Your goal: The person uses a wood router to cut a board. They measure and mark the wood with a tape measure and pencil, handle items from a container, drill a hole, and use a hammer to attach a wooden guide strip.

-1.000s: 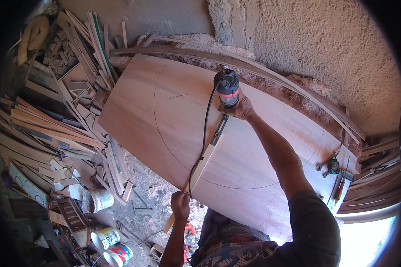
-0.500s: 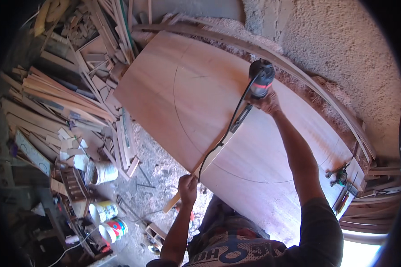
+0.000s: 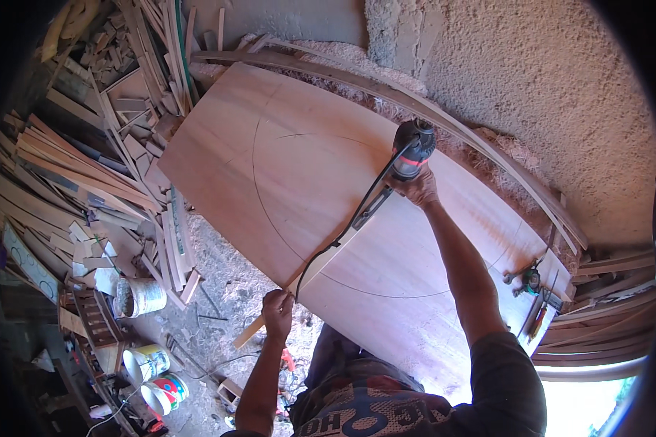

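A large pale wooden panel (image 3: 328,175) with tapering ends and pencilled curves lies before me. My right hand (image 3: 418,191) is closed around the lower part of a router (image 3: 414,149), black and silver with a red band, standing on the panel near its far edge. A slotted bar (image 3: 374,208) joins the router's near side, in line with a long wooden strip (image 3: 326,258) running toward me. Along the strip trails the router's black cord (image 3: 340,237). At the panel's near edge, my left hand (image 3: 278,313) is closed on the strip, its fingertips partly hidden; the strip's end pokes out beyond.
Curved boards (image 3: 481,138) and shavings line the panel's far side, below a rough wall (image 3: 517,80). A green-bodied tool (image 3: 532,280) and a screwdriver (image 3: 538,320) lie at its right end. Wood offcuts (image 3: 80,171) and buckets (image 3: 165,393) crowd the left.
The whole scene has shifted left and slightly down in the picture as my head moved. Both hands keep their holds, and the router shows little clear movement across the panel.
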Available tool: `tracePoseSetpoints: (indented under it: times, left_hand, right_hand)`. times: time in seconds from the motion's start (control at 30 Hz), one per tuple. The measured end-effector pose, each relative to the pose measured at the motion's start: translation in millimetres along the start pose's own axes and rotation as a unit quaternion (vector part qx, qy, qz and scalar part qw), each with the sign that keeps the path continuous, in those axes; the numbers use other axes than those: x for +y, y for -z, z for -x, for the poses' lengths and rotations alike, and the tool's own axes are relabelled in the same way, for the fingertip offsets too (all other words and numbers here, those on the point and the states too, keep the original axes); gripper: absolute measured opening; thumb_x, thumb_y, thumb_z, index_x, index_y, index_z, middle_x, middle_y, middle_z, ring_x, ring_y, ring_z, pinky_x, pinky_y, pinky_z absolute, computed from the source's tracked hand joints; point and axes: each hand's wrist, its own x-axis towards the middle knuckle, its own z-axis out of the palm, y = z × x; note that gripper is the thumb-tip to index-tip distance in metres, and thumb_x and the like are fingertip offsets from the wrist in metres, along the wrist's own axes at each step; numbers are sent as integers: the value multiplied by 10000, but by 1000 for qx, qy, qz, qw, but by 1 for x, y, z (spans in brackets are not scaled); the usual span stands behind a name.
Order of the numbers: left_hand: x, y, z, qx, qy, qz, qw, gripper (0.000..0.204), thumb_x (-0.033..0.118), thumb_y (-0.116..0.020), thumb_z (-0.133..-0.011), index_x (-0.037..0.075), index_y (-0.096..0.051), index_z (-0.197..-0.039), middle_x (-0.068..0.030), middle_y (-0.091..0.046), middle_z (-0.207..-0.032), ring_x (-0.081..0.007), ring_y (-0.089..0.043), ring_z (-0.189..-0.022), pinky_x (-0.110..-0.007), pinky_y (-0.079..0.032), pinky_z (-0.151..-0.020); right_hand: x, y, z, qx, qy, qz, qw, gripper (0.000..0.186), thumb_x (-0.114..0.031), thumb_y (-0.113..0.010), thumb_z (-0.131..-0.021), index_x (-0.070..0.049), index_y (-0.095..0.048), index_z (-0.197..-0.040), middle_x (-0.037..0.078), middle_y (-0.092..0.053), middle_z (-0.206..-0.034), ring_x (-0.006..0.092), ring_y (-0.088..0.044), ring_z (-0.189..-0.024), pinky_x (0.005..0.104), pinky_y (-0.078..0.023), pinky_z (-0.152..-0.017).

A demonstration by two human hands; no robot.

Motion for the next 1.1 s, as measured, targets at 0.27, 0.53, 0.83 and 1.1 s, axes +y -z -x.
tracePoseSetpoints:
  times: [0.27,0.53,0.83,1.1]
  left_hand:
    - [-5,7,-3,-9,-24,-36,999,177,71,-748,-827,23,-739,-998,-146,-681,-923,-304,-630,-905,-407,-507,-821]
    - [0,6,-5,-31,2,-12,999,163,56,-743,-811,18,-721,-968,-136,-681,-935,-306,-622,-881,-419,-491,-835]
    - [-2,-1,7,20,31,35,999,123,-9,-681,-870,-29,-657,-989,-133,-614,-949,-229,-633,-819,-340,-517,-721]
    - [12,7,-5,-19,38,3,999,104,28,-709,-834,-5,-711,-933,-131,-661,-874,-293,-623,-839,-397,-502,-769]
  right_hand:
    - [-5,9,40,63,52,-20,996,285,-64,-834,-719,-98,-635,-920,-14,-627,-689,98,-590,-562,265,-456,-490]
    - [17,14,27,19,13,-7,1000,662,-200,-905,-695,-88,-581,-1261,-9,-672,-1082,129,-650,-950,289,-531,-854]
    - [-14,-21,-24,-35,1,-17,999,925,-280,-946,-622,-115,-427,-1369,51,-646,-1241,171,-627,-1093,326,-510,-961]
    - [12,6,11,1,-22,4,1000,832,-295,-939,-639,-101,-497,-1316,54,-666,-1198,176,-647,-1045,329,-521,-939]
